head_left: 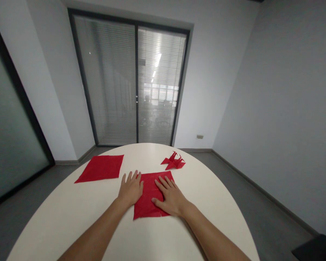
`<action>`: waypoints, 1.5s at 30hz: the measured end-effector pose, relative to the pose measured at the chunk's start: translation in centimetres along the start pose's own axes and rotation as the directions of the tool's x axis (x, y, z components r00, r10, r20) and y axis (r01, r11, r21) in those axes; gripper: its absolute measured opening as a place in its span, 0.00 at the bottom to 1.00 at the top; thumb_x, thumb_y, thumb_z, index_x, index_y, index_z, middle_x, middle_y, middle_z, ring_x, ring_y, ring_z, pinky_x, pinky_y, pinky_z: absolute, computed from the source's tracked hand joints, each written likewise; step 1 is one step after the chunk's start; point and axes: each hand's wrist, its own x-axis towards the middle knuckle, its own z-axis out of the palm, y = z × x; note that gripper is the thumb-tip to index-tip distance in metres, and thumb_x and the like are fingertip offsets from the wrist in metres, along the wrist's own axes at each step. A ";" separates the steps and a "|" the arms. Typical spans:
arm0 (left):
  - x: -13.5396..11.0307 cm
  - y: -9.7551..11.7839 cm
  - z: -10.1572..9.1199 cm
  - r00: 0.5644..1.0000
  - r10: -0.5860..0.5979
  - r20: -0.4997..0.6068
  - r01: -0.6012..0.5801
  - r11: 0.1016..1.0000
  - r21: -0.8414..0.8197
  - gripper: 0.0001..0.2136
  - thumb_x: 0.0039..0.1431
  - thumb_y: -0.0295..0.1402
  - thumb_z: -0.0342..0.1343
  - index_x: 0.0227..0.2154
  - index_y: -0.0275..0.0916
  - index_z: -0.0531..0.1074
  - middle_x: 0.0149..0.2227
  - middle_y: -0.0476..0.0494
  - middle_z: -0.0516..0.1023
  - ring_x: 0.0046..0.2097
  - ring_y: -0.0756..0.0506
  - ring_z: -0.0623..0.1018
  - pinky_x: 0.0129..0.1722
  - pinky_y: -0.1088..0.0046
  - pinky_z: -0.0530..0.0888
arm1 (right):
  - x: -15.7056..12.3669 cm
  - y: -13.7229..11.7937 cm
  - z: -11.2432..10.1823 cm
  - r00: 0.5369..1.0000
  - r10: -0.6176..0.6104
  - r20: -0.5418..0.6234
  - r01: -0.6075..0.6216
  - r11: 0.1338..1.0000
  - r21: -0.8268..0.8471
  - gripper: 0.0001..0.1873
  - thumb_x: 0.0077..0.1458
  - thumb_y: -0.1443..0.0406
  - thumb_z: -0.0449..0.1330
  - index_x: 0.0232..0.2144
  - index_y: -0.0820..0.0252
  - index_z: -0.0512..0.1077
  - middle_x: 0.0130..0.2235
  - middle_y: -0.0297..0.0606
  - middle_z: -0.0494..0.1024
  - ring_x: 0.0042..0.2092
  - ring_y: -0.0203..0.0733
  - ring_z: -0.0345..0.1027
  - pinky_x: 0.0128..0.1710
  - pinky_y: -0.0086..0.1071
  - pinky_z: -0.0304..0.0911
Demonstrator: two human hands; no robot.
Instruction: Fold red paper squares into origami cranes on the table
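Both my hands lay flat on the round white table, palms down, fingers stretched out and only slightly spread. Neither hand gripped anything.

My left hand rested at the left edge of a red paper square. Its fingers pointed away from me and lay mostly on bare table, while the thumb side of the hand touched the paper's left margin. How much of the palm overlapped the sheet I could not tell.

My right hand pressed down squarely on the right half of the same sheet, its fingers angled toward the far left and its thumb reaching toward the sheet's middle. The paper sat flat under it, showing faint creases.

That square lay near the middle of the table, a little toward my edge. A second red sheet lay flat well apart toward the table's far left rim, untouched. A folded red paper figure, with pointed flaps sticking up, stood near the far right rim, just beyond the sheet under my hands.

Past the table stood a glass door with slatted blinds.
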 end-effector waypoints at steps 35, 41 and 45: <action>0.8 -0.5 0.2 0.965 0.204 -0.166 -0.243 0.933 -0.265 0.16 0.64 0.26 0.50 0.50 0.36 0.76 0.59 0.37 0.74 0.60 0.40 0.72 0.63 0.59 0.63 | 1.3 7.1 -1.6 0.937 0.042 -0.346 0.004 0.991 0.133 0.16 0.55 0.64 0.62 0.46 0.57 0.80 0.52 0.45 0.77 0.55 0.52 0.67 0.57 0.43 0.59; 0.6 -0.5 -0.3 0.975 0.183 -0.127 -0.215 0.924 -0.316 0.16 0.63 0.24 0.48 0.47 0.41 0.78 0.54 0.40 0.79 0.57 0.39 0.76 0.63 0.50 0.61 | 0.4 5.6 -2.2 0.946 -0.190 -0.261 0.247 0.947 0.204 0.14 0.58 0.60 0.62 0.46 0.54 0.80 0.47 0.41 0.80 0.49 0.48 0.70 0.53 0.41 0.62; 0.2 -0.2 -1.4 0.957 0.245 -0.158 -0.288 0.880 -0.378 0.15 0.61 0.22 0.50 0.43 0.41 0.78 0.49 0.43 0.81 0.53 0.41 0.77 0.63 0.53 0.61 | 0.0 5.5 -1.9 0.949 -0.233 -0.214 0.278 0.938 0.208 0.18 0.58 0.57 0.63 0.49 0.55 0.79 0.52 0.44 0.77 0.52 0.50 0.69 0.56 0.42 0.62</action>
